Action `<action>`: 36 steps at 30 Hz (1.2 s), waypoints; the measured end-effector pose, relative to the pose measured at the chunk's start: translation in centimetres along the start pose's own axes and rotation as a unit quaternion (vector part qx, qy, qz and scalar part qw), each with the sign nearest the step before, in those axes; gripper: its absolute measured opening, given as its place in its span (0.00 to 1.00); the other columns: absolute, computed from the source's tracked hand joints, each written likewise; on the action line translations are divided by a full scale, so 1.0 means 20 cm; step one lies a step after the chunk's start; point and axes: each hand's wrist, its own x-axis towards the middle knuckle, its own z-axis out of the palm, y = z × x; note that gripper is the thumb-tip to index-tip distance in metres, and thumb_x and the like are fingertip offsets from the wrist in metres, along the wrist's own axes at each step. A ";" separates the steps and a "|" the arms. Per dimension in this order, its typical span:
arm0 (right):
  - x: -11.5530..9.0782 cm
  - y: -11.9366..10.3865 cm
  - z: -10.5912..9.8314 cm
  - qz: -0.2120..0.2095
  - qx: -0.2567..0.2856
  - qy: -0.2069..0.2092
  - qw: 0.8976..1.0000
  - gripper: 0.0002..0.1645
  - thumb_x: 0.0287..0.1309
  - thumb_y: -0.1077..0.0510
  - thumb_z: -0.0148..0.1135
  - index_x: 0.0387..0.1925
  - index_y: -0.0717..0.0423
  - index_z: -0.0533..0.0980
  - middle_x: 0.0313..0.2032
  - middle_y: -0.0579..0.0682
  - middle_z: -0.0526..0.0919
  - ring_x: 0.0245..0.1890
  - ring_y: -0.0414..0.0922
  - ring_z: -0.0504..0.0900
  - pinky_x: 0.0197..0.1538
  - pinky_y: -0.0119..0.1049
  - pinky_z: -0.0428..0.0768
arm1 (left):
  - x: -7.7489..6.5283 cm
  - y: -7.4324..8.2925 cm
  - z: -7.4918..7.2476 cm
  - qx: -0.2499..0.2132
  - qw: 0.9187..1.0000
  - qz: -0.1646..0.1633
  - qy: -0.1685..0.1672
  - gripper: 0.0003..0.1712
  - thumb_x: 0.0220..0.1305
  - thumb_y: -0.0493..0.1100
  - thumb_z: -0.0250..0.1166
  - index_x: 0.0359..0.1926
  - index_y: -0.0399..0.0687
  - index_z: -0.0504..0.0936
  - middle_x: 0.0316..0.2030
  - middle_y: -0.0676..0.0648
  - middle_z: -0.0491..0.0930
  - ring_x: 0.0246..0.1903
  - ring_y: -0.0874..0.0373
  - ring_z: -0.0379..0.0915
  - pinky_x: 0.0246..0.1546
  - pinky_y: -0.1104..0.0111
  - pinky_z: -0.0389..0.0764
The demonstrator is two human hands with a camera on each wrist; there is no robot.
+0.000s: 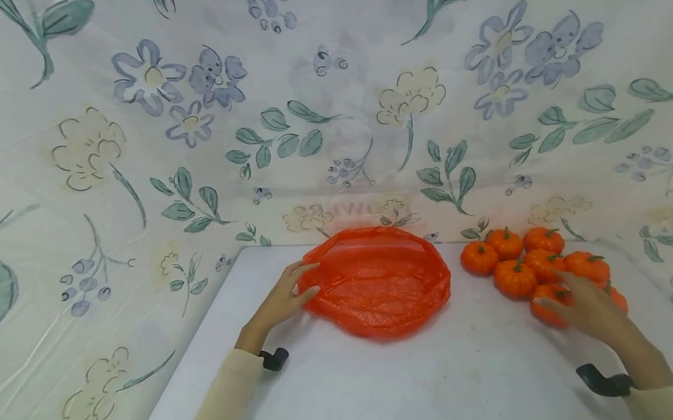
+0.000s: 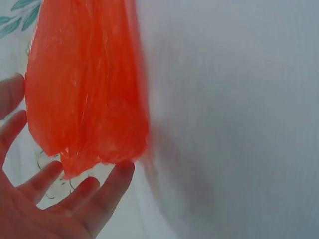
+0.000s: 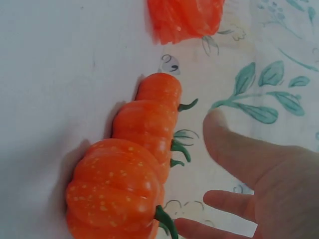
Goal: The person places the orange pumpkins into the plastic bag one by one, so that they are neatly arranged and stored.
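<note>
An orange-red plastic bag (image 1: 372,289) stands with its mouth spread wide on the white table. My left hand (image 1: 286,295) is at the bag's left side, fingers spread, fingertips right at its rim; the left wrist view shows the same loose fingers beside the bag (image 2: 89,89). On the right lies a cluster of several small orange pumpkins (image 1: 515,279) with green stems. My right hand (image 1: 590,306) hovers over the nearest pumpkin (image 1: 548,304), thumb and fingers apart. In the right wrist view a speckled pumpkin (image 3: 114,189) sits just below the extended fingers, with nothing held.
The white table (image 1: 409,380) extends in front of the bag and the pumpkins. A floral-printed cloth (image 1: 333,111) hangs behind the table and along its sides. Dark straps (image 1: 604,383) sit at both wrists below cream sleeves.
</note>
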 end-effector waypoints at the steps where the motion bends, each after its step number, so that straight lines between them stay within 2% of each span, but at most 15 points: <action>1: 0.00 0.01 0.01 0.004 0.000 -0.002 1.000 0.57 0.59 0.32 0.64 0.66 0.77 0.60 0.60 0.80 0.67 0.54 0.75 0.71 0.51 0.70 0.75 | 0.00 0.00 0.01 -0.007 1.000 -0.002 0.004 0.33 0.68 0.51 0.65 0.71 0.54 0.68 0.75 0.40 0.55 0.73 0.38 0.54 0.64 0.38 0.70; 9: -0.01 0.08 0.06 0.015 -0.001 -0.006 1.000 0.50 0.55 0.38 0.70 0.59 0.77 0.68 0.55 0.79 0.73 0.48 0.71 0.74 0.47 0.67 0.78 | -0.01 -0.01 0.06 -0.081 0.996 -0.039 0.019 0.32 0.68 0.51 0.65 0.70 0.52 0.69 0.76 0.42 0.54 0.75 0.40 0.50 0.69 0.35 0.60; 16: -0.01 0.12 0.11 -0.016 0.007 0.025 1.000 0.41 0.54 0.47 0.73 0.59 0.72 0.71 0.57 0.77 0.72 0.54 0.73 0.68 0.52 0.73 0.72 | 0.00 -0.01 0.11 -0.163 0.983 -0.079 0.039 0.34 0.67 0.52 0.64 0.71 0.55 0.67 0.77 0.45 0.51 0.76 0.43 0.47 0.72 0.38 0.56; 19: -0.01 0.13 0.13 -0.010 0.021 0.029 0.999 0.40 0.55 0.48 0.73 0.60 0.71 0.71 0.59 0.77 0.70 0.56 0.74 0.65 0.53 0.74 0.70 | -0.02 -0.02 0.13 -0.183 0.979 -0.077 0.044 0.33 0.67 0.50 0.64 0.71 0.55 0.67 0.77 0.44 0.51 0.76 0.40 0.48 0.71 0.39 0.61; 23: 0.00 0.16 0.14 0.007 0.029 0.022 0.999 0.46 0.56 0.42 0.71 0.63 0.71 0.68 0.61 0.79 0.65 0.58 0.75 0.60 0.54 0.77 0.67 | -0.04 -0.05 0.17 -0.202 0.976 -0.059 0.053 0.31 0.67 0.49 0.64 0.69 0.53 0.70 0.77 0.44 0.53 0.75 0.39 0.50 0.72 0.42 0.61; 26: 0.00 0.17 0.14 0.006 0.035 0.019 0.999 0.49 0.58 0.40 0.69 0.65 0.74 0.65 0.62 0.80 0.62 0.59 0.75 0.59 0.55 0.78 0.65 | -0.05 -0.05 0.19 -0.212 0.973 -0.059 0.064 0.30 0.68 0.50 0.64 0.68 0.53 0.71 0.77 0.47 0.55 0.75 0.40 0.53 0.73 0.44 0.60; 31: 0.02 0.18 0.12 0.019 0.055 0.002 0.998 0.55 0.59 0.35 0.66 0.67 0.75 0.60 0.63 0.82 0.59 0.58 0.76 0.60 0.54 0.76 0.69 | -0.05 -0.04 0.19 -0.228 0.968 -0.066 0.084 0.28 0.67 0.50 0.65 0.66 0.55 0.73 0.76 0.50 0.57 0.72 0.41 0.58 0.71 0.46 0.65; 36: 0.02 0.18 0.12 0.035 0.082 -0.012 0.996 0.55 0.61 0.36 0.64 0.69 0.76 0.56 0.65 0.82 0.56 0.58 0.76 0.61 0.54 0.74 0.70 | -0.05 -0.05 0.18 -0.224 0.970 -0.055 0.076 0.27 0.68 0.49 0.64 0.66 0.54 0.73 0.76 0.48 0.56 0.72 0.40 0.59 0.72 0.47 0.63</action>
